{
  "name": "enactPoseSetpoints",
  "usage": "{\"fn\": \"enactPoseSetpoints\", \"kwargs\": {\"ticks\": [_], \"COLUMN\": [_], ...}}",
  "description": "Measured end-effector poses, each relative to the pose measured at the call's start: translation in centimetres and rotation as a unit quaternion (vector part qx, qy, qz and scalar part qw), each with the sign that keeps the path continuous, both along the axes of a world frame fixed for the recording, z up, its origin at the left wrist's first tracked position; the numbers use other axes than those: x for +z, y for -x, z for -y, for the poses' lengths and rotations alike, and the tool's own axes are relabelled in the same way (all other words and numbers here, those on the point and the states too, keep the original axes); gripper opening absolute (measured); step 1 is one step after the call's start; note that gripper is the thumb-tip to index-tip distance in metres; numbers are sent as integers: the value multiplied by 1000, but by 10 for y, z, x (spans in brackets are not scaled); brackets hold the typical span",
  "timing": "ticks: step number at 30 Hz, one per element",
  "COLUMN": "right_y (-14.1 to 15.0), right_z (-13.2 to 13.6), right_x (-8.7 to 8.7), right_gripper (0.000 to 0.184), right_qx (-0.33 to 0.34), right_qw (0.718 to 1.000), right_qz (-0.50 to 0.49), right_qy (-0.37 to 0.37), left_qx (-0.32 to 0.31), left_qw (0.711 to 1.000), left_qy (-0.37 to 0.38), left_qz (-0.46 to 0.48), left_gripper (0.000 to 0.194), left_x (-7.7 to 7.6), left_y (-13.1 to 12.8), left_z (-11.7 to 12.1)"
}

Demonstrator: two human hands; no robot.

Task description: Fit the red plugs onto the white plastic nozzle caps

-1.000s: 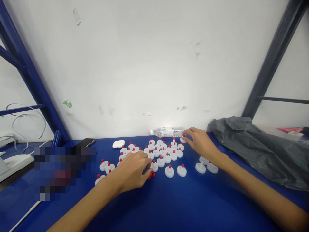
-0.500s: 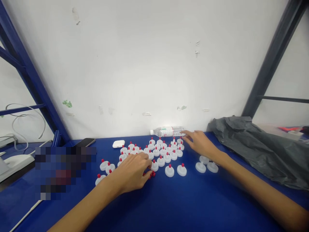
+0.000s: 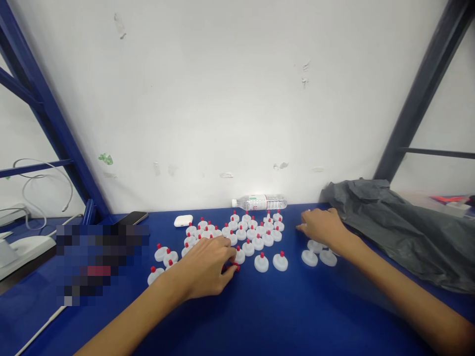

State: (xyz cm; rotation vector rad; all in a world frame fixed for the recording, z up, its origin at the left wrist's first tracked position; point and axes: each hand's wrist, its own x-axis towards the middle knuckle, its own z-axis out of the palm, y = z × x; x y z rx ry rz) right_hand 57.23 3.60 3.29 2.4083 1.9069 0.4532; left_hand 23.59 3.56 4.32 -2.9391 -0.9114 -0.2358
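Observation:
My left hand [image 3: 211, 267] is curled over small red caps [image 3: 236, 267] on the blue table, which show between its thumb and fingers. Its fingertips are partly hidden. Around it stand many round, translucent white lids [image 3: 261, 263], each with a red tip on its spout. My right hand [image 3: 322, 228] hovers just behind several white lids without red tips [image 3: 309, 257]. Its fingers are bent but a little apart, with nothing visible between them.
A clear plastic bottle [image 3: 260, 201] lies along the wall. Left of it are a white earbud case [image 3: 183, 221] and a phone [image 3: 132, 218]. Dark grey plastic sheeting [image 3: 382, 232] covers the right side. A white cable [image 3: 40, 329] crosses the left front, beside a blurred patch.
My right hand has moved right and slightly down, away from the bottle's end and toward the lids without red tips. My left hand stays over the red caps.

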Motion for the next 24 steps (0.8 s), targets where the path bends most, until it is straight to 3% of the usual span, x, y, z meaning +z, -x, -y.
{"fn": "enactPoseSetpoints", "kwargs": {"ticks": [3, 11, 24], "right_y": [4, 19, 46], "right_z": [0, 3, 10], "right_x": [-1, 14, 8], "right_gripper": [16, 34, 30], "right_qx": [31, 114, 294], "right_qw": [1000, 989, 923], "right_qz": [0, -8, -83], "right_qy": [0, -94, -234], "left_qx": [-2, -20, -22], "left_qw": [1000, 1000, 999], "left_qy": [10, 13, 6], "left_qz": [1, 0, 31], "left_gripper": [16, 10, 10], "left_x": [2, 3, 3], "left_y": [0, -1, -5], "left_z": [1, 3, 3]}}
